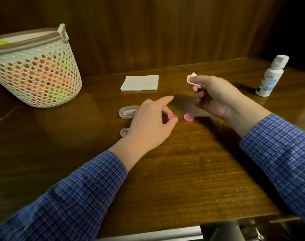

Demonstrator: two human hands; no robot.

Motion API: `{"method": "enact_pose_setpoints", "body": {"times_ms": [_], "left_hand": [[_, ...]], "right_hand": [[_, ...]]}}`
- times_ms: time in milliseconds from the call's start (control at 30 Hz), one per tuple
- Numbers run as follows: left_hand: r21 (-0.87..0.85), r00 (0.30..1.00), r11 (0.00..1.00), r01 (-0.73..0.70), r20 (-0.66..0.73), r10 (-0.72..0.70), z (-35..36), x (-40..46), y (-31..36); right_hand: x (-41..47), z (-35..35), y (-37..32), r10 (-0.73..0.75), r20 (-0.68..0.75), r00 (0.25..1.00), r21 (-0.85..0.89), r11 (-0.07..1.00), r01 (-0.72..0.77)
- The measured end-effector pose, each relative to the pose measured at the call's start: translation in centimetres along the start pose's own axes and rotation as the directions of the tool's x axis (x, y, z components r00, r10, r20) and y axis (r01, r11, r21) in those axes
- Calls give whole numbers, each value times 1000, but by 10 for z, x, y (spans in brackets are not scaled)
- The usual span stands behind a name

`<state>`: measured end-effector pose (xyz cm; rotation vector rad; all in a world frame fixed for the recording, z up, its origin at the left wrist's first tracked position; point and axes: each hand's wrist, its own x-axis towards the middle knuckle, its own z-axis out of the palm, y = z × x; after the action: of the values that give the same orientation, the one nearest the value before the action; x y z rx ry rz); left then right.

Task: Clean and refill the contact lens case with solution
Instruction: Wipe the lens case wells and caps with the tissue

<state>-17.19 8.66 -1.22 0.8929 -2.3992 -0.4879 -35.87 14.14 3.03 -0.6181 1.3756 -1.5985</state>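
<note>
My left hand [149,124] pinches a small pink cap [171,116] just above the wooden table [183,171], its index finger pointing forward. A second pink cap [188,117] lies open side up on the table just to the right. The clear lens case [124,132] peeks out at the left edge of my left hand, mostly hidden by it. My right hand [216,96] is raised over the table and grips a crumpled white tissue [193,80]. The white solution bottle [270,76] stands closed at the far right.
A clear oval box [128,111] lies behind my left hand. A folded white napkin [139,82] lies near the back wall. A white mesh basket [35,70] with orange and green contents stands at the far left. The table's front edge runs along the bottom.
</note>
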Motion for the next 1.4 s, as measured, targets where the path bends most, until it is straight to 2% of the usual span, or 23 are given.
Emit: {"method": "enact_pose_setpoints", "body": {"times_ms": [300, 667, 767, 867, 933, 1000, 1133, 1233, 1333, 1400], "left_hand": [[124, 999, 992, -37, 21, 35, 5, 5, 0], [147, 997, 986, -72, 31, 68, 5, 6, -3], [128, 998, 989, -70, 13, 69, -3, 4, -1], [28, 995, 999, -41, -86, 44, -25, -6, -3], [-56, 988, 998, -2, -153, -6, -42, -18, -12], [-80, 986, 997, 20, -163, -33, -56, -35, -24], [38, 995, 997, 68, -80, -65, -79, -64, -55], [94, 993, 989, 117, -5, -117, -82, -68, -70], [61, 993, 992, 109, 36, -111, -77, -62, -71], [36, 993, 995, 98, 64, -100, -75, -57, -72]], "right_hand": [[4, 2, 3, -4, 3, 1000, -22, 1000, 4], [5, 2, 7, 15, 8, 1000, -76, 997, -14], [4, 3, 8, 24, 20, 1000, -109, 994, -21], [-1, 6, 8, -4, 44, 999, -188, 982, 12], [-7, 10, 8, -43, 79, 996, -318, 946, 66], [-17, 20, 11, -69, 164, 984, -409, 903, 132], [-35, 47, 32, -102, 346, 933, -533, 797, 285], [-33, 67, 50, -114, 344, 932, -623, 714, 318], [-28, 81, 60, -197, 336, 921, -663, 645, 380], [-27, 87, 64, -242, 387, 890, -704, 545, 455]]}}
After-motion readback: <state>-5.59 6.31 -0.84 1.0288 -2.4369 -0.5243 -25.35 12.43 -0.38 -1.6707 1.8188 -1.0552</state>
